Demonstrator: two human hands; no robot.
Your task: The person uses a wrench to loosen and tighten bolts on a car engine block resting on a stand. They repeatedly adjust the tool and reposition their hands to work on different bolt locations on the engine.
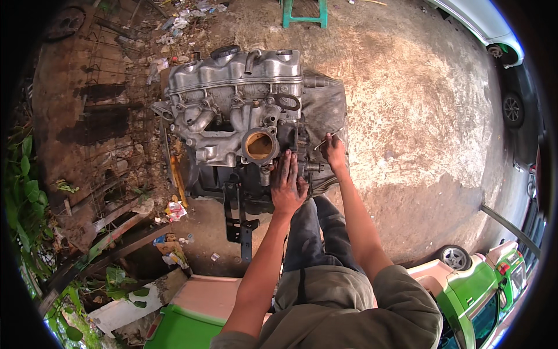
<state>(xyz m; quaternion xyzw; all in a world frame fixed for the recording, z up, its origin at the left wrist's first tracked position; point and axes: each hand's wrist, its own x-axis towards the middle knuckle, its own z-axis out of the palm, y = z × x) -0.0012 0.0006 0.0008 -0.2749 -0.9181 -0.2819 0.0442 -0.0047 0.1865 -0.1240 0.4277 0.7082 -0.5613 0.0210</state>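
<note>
An engine (232, 81) with a silver ribbed valve cover stands in front of me, its round intake opening (259, 145) facing up. My left hand (288, 186) rests on the dark side of the engine, right of that opening, fingers stretched out and fingertips smudged black. To the right of the engine's end, my right hand (334, 152) is closed around a thin, light metal tool (323, 141); its exact kind is too small to make out. Under my right hand spreads a dark grey cover or sheet (328, 110). A black metal bracket (232, 209) hangs from the engine's near side.
A green plastic stool (305, 22) is at the far side. Litter (180, 23), planks and plants (29, 192) line the left. A green vehicle (476, 285) is at lower right, and more cars (514, 110) stand along the right. A pole (511, 230) crosses there.
</note>
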